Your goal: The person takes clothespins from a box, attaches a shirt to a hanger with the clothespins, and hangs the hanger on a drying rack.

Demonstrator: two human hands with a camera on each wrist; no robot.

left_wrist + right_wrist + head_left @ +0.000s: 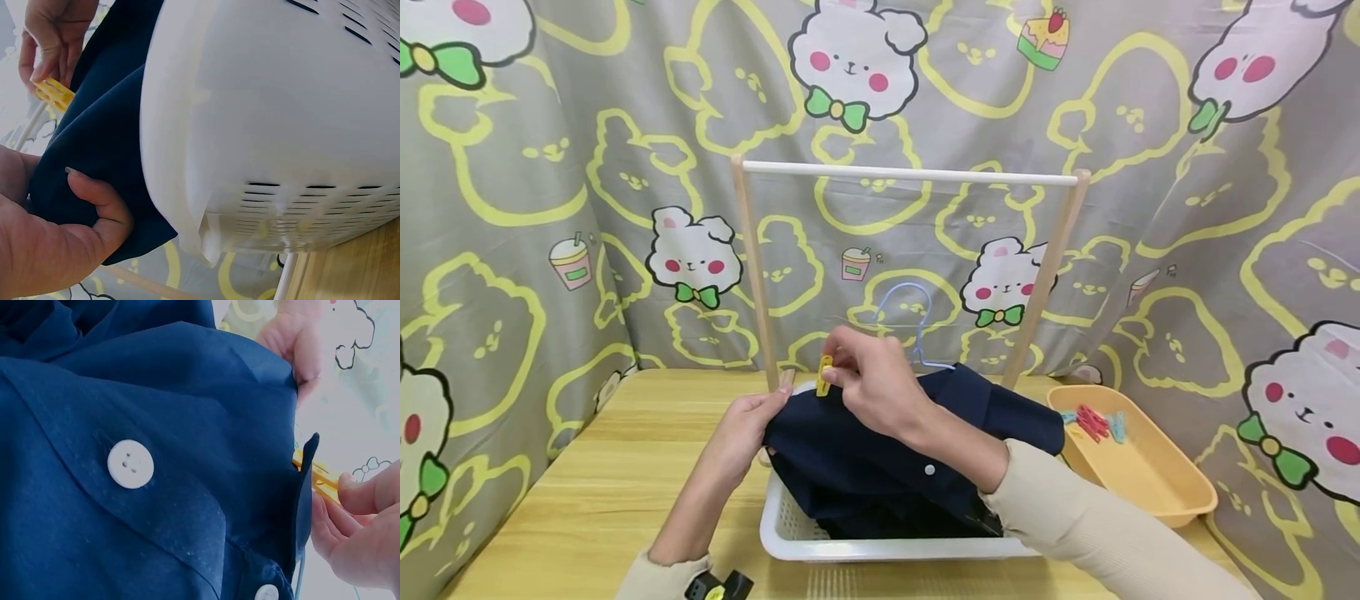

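Observation:
A navy garment (865, 467) with white buttons lies over a white basket (895, 550). My left hand (741, 433) pinches its left shoulder edge, thumb on top of the cloth in the left wrist view. My right hand (880, 383) pinches a yellow clothespin (824, 376) at the garment's upper edge. In the right wrist view, the tip of the clothespin (322, 481) overlaps the cloth beside the collar. A blue hanger (917, 325) rises from the garment, its hook upward and its lower part mostly hidden by the cloth.
Behind the basket stands a rack with wooden posts (1045, 275) and a white top bar (910, 172). An orange tray (1165, 492) at the right holds several red and blue clothespins (1093, 423). A patterned curtain surrounds the wooden table (625, 450).

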